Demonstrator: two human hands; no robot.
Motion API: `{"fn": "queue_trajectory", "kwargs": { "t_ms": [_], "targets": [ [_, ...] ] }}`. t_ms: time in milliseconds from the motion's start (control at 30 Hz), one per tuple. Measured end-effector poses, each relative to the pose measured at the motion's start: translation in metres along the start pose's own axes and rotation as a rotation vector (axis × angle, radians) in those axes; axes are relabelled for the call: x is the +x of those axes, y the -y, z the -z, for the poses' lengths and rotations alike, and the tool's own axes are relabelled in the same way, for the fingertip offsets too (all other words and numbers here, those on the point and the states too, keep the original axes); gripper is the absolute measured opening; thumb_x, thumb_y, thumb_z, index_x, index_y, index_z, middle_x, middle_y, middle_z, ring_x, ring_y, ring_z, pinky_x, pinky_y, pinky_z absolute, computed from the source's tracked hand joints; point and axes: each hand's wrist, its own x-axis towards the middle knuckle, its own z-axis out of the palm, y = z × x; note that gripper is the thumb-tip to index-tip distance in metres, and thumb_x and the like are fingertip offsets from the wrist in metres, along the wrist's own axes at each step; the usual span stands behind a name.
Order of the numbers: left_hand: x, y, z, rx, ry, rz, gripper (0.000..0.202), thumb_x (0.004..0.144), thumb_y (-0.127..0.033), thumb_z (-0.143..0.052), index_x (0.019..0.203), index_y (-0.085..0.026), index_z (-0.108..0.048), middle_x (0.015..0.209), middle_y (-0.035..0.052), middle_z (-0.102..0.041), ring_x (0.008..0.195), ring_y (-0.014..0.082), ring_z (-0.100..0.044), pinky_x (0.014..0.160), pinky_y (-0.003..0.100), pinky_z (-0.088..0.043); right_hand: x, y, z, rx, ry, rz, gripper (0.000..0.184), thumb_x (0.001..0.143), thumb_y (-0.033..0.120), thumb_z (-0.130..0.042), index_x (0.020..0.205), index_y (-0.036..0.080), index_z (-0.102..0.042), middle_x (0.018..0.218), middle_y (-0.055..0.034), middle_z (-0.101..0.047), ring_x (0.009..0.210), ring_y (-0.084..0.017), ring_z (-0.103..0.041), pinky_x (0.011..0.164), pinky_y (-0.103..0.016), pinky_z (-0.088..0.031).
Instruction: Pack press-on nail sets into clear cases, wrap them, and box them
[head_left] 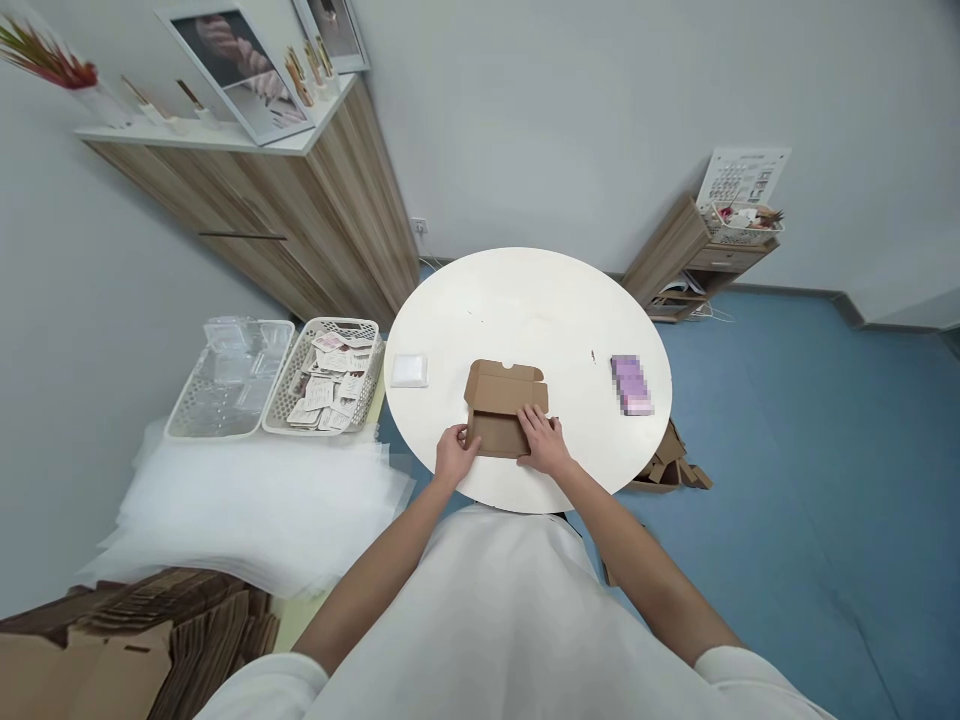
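A small brown cardboard box (501,395) lies on the round white table (525,300), its lid flap standing open toward the far side. My left hand (455,455) grips the box's near left corner with curled fingers. My right hand (541,438) lies on the box's near right part, fingers stretched forward and pressing on the cardboard. A white square packet (409,370) sits left of the box. A purple, blurred flat item (631,384) lies to the right.
Two white baskets stand at the left, one with clear plastic trays (225,378), one with printed cards (327,388). White foam sheets (255,505) and flat cardboard blanks (127,640) lie below them. More cardboard (671,465) lies on the blue floor. Wooden cabinets stand behind.
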Motion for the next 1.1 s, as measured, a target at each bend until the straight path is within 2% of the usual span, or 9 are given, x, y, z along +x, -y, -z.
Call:
{"fn": "queue_trajectory", "kwargs": {
  "t_ms": [100,167,300,433,633,767,933,1100],
  "targets": [
    [-0.008,-0.005,-0.002,0.016,0.016,-0.031,0.057,0.064,-0.041,-0.062,0.112,-0.015,-0.047,0.106,0.0102,-0.051,0.088,0.0182,-0.054,0.073,0.03,-0.045,0.0,0.005,0.0,0.003,0.001,-0.018,0.103,0.058,0.043,-0.067,0.137,0.022,-0.004,0.145,-0.0107,-0.011,0.132,-0.027,-0.004,0.099,-0.05,-0.012],
    [-0.01,-0.005,0.0,0.009,0.041,-0.032,0.057,0.066,-0.043,-0.061,0.113,-0.016,-0.045,0.11,0.0108,-0.049,0.089,0.0183,-0.054,0.073,0.03,-0.045,0.0,0.007,0.001,0.0,0.004,-0.017,0.104,0.057,0.042,-0.067,0.137,0.022,-0.004,0.145,-0.0104,-0.01,0.132,-0.027,-0.003,0.1,-0.05,-0.012],
    [-0.004,-0.005,0.005,0.03,0.074,0.01,0.034,0.075,-0.035,-0.051,0.102,-0.014,-0.047,0.099,0.0092,-0.056,0.082,0.0161,-0.056,0.073,0.028,-0.043,0.001,0.009,0.001,-0.017,0.024,-0.002,0.109,0.055,0.041,-0.069,0.137,0.022,-0.001,0.145,-0.0098,-0.009,0.132,-0.026,-0.001,0.1,-0.049,-0.011],
    [0.007,-0.008,0.01,0.088,0.114,0.074,0.021,0.073,-0.029,-0.051,0.09,-0.017,-0.046,0.084,0.0059,-0.06,0.077,0.0163,-0.057,0.069,0.027,-0.042,0.002,0.009,0.002,-0.031,0.067,0.009,0.116,0.051,0.045,-0.07,0.137,0.019,0.003,0.145,-0.0126,-0.006,0.132,-0.027,0.003,0.1,-0.051,-0.009],
    [0.013,-0.014,0.013,0.164,0.189,0.11,0.016,0.072,-0.026,-0.049,0.085,-0.02,-0.041,0.077,0.003,-0.06,0.073,0.0172,-0.057,0.061,0.026,-0.039,0.001,0.006,0.008,-0.047,0.121,0.037,0.121,0.048,0.051,-0.07,0.137,0.02,0.005,0.145,-0.0136,0.0,0.132,-0.03,0.009,0.099,-0.052,-0.009],
    [0.013,-0.01,0.014,0.189,0.234,0.094,0.015,0.073,-0.024,-0.047,0.085,-0.02,-0.04,0.074,0.0024,-0.059,0.071,0.0171,-0.057,0.059,0.025,-0.038,0.002,0.006,0.01,-0.034,0.137,0.021,0.121,0.049,0.051,-0.069,0.137,0.019,0.007,0.145,-0.013,0.001,0.132,-0.029,0.009,0.099,-0.05,-0.013],
    [0.011,-0.005,0.015,0.246,0.246,0.073,0.013,0.075,-0.019,-0.044,0.086,-0.02,-0.039,0.076,0.0032,-0.059,0.073,0.0175,-0.057,0.059,0.025,-0.037,0.004,0.006,0.01,-0.025,0.151,0.023,0.124,0.047,0.053,-0.07,0.137,0.02,0.009,0.145,-0.0134,0.002,0.132,-0.028,0.009,0.098,-0.049,-0.017],
    [0.01,-0.015,0.008,0.419,0.224,0.056,0.019,0.072,-0.013,-0.045,0.089,-0.019,-0.039,0.08,0.0063,-0.059,0.076,0.0206,-0.058,0.06,0.027,-0.036,0.004,0.008,0.007,-0.052,0.14,0.025,0.124,0.047,0.053,-0.07,0.137,0.018,0.008,0.145,-0.0125,0.001,0.132,-0.029,0.01,0.099,-0.05,-0.014]
  ]
}}
